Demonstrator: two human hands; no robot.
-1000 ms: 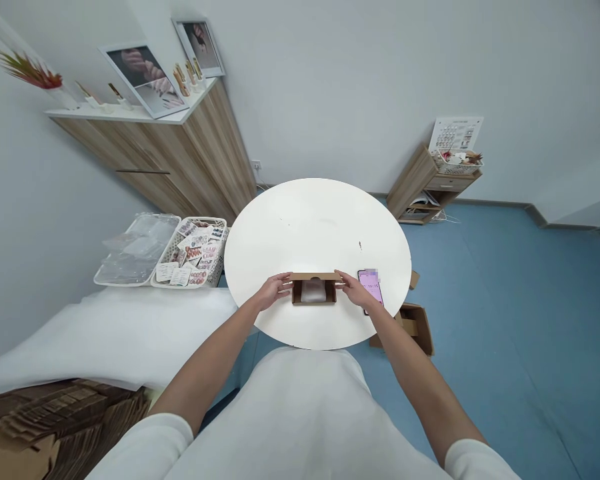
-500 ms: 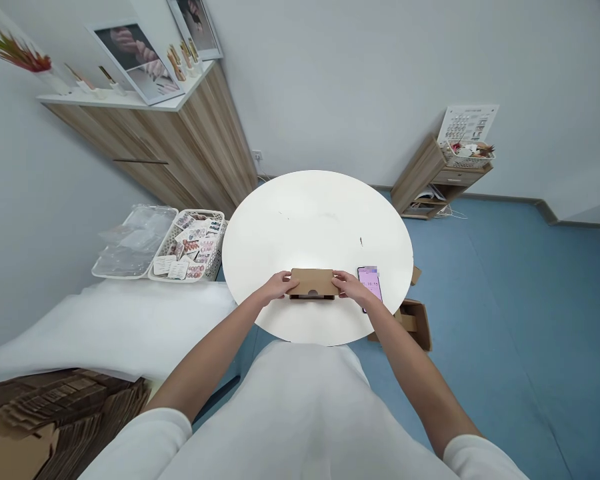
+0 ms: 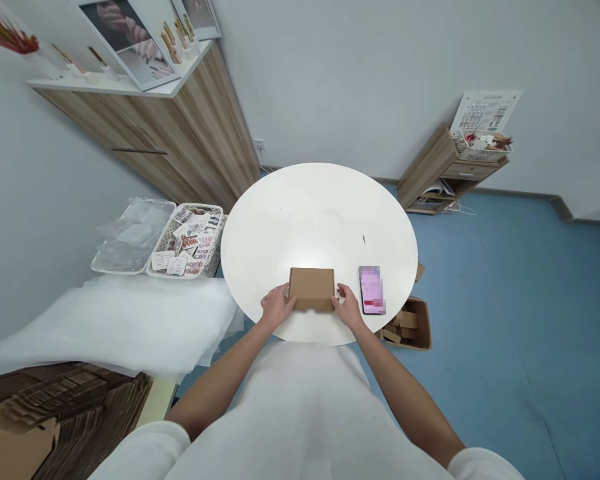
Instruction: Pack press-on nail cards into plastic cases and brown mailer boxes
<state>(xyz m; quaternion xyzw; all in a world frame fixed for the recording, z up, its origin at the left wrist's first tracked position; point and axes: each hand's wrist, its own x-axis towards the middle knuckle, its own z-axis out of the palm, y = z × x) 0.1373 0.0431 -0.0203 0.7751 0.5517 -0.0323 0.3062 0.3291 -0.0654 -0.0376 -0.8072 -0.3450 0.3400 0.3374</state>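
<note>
A small brown cardboard box [image 3: 311,289] lies flat on the white round table [image 3: 310,207], its lid down. My left hand [image 3: 277,307] grips the box's left side, the thumb at the near left corner and the fingers along the edge. At the opposite side, my right hand [image 3: 348,308] has its thumb on the near right corner, with the fingers curled beside the box. Just right of that hand lies a phone [image 3: 372,291] with a pink screen. What is inside the box is hidden.
Left of the table stand a white basket [image 3: 213,261] of small packets and a tray [image 3: 114,270] of clear plastic. White sheets [image 3: 125,320] lie nearer me, above stacked flat cardboard [image 3: 80,417]. An open carton [image 3: 423,323] with brown boxes sits on the floor at right.
The box lid has come down at the front, and its whole top now shows. Both hands have moved slightly toward me, to the box's near corners.
</note>
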